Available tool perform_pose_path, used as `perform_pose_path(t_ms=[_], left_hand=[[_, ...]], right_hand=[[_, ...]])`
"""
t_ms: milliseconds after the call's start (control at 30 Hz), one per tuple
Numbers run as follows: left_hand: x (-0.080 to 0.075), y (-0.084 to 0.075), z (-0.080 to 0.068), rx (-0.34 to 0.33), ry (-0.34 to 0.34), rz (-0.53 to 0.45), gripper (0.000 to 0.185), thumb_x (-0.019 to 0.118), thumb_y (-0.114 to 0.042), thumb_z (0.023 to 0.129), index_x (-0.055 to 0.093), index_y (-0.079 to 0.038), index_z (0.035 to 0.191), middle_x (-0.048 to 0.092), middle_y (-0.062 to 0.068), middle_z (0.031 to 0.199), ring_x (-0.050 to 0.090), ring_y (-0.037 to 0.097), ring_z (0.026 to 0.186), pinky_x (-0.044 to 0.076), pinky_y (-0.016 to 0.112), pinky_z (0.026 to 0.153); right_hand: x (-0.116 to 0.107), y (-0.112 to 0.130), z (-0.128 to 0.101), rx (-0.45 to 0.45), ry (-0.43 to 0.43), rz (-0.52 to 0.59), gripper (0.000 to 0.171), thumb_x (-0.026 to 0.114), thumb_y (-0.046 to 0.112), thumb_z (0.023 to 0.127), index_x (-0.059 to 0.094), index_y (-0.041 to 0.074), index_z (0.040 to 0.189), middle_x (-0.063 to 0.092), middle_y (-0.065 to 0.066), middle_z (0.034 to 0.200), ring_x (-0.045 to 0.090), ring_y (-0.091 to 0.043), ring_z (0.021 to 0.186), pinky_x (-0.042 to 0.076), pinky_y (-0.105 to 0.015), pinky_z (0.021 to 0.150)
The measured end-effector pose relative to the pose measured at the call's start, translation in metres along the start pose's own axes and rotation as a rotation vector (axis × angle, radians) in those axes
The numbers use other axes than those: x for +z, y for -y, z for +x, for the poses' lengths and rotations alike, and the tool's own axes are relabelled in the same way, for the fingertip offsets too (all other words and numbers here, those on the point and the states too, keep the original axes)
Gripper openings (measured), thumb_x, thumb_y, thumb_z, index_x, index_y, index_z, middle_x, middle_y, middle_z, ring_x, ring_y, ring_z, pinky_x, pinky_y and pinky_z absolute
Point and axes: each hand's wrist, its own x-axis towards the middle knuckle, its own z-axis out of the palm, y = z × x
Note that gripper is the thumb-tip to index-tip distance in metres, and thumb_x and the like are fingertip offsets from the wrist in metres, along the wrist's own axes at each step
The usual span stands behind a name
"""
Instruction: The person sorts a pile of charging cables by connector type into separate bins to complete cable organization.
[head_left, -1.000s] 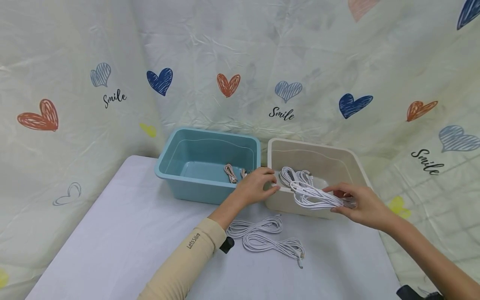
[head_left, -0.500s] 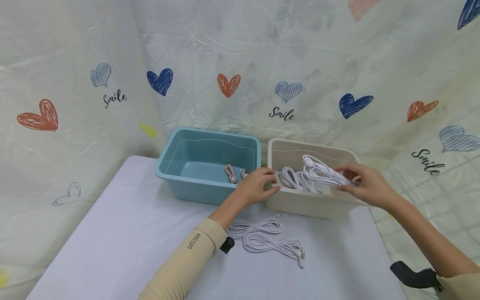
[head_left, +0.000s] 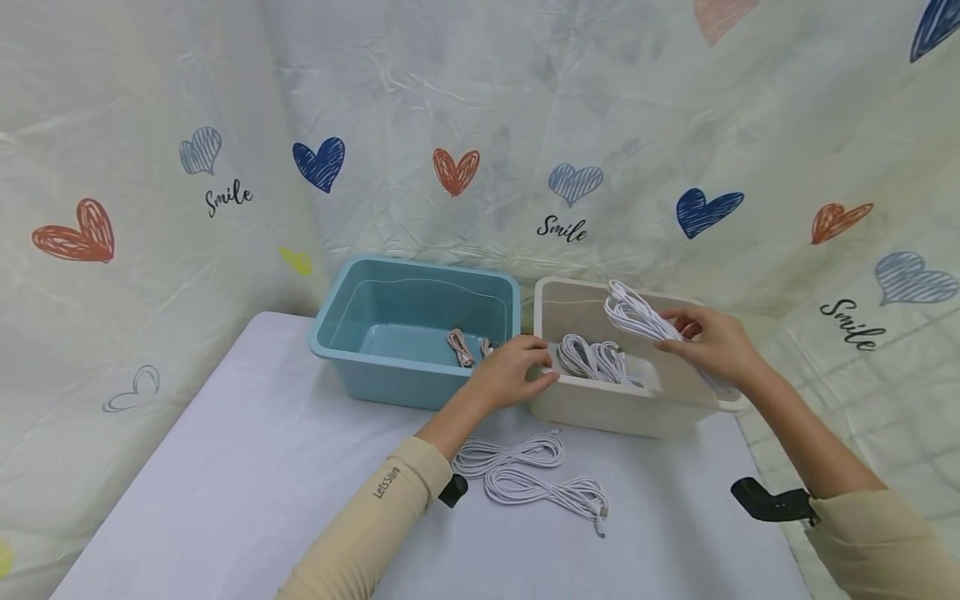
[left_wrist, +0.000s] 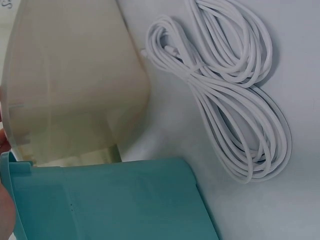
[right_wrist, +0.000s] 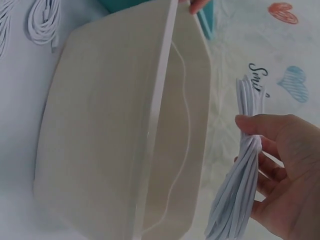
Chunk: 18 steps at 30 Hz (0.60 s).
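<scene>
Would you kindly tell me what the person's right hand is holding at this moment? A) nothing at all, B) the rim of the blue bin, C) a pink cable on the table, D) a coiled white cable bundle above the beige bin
D: the right hand grips a white cable bundle above the beige bin, while the left hand rests at that bin's near corner.
</scene>
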Motion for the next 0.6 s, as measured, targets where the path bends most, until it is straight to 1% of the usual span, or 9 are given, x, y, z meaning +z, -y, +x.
perform_pose_path(t_ms=[67, 267, 533, 600], left_hand=[[-0.001, 0.0, 0.0, -0.003, 0.0, 0.0, 0.022, 0.071, -0.031, 0.104, 0.079, -0.011, 0.109, 0.068, 0.011, 0.138, 0.061, 0.026, 0.132, 0.05, 0.036, 0.112], [-0.001, 0.0, 0.0, -0.002, 0.004, 0.006, 0.023, 0.071, -0.031, 0.104, 0.079, -0.011, 0.109, 0.067, 0.012, 0.138, 0.061, 0.026, 0.133, 0.05, 0.036, 0.113], [-0.002, -0.001, 0.0, -0.005, 0.009, 0.009, 0.023, 0.07, -0.031, 0.104, 0.079, -0.011, 0.11, 0.067, 0.011, 0.139, 0.061, 0.026, 0.133, 0.05, 0.036, 0.113], [-0.002, -0.002, 0.0, -0.001, 0.008, 0.007, 0.023, 0.07, -0.031, 0.104, 0.079, -0.011, 0.11, 0.067, 0.011, 0.139, 0.061, 0.026, 0.133, 0.05, 0.036, 0.113]], right_hand=[[0.001, 0.0, 0.005, 0.016, 0.008, 0.017, 0.048, 0.081, 0.017, 0.094, 0.065, -0.011, 0.13, 0.067, -0.025, 0.104, 0.065, -0.036, 0.093, 0.049, -0.033, 0.072], [0.002, 0.0, 0.017, 0.069, 0.011, 0.045, 0.052, 0.079, 0.018, 0.096, 0.061, -0.013, 0.134, 0.065, -0.028, 0.108, 0.063, -0.038, 0.095, 0.05, -0.026, 0.066], [0.006, 0.005, 0.029, 0.108, -0.021, 0.067, 0.053, 0.077, 0.018, 0.097, 0.059, -0.015, 0.135, 0.065, -0.031, 0.11, 0.064, -0.044, 0.099, 0.05, -0.023, 0.068], [0.007, 0.006, 0.031, 0.12, -0.028, 0.074, 0.053, 0.077, 0.018, 0.097, 0.059, -0.015, 0.135, 0.064, -0.032, 0.111, 0.064, -0.045, 0.101, 0.053, -0.025, 0.069]])
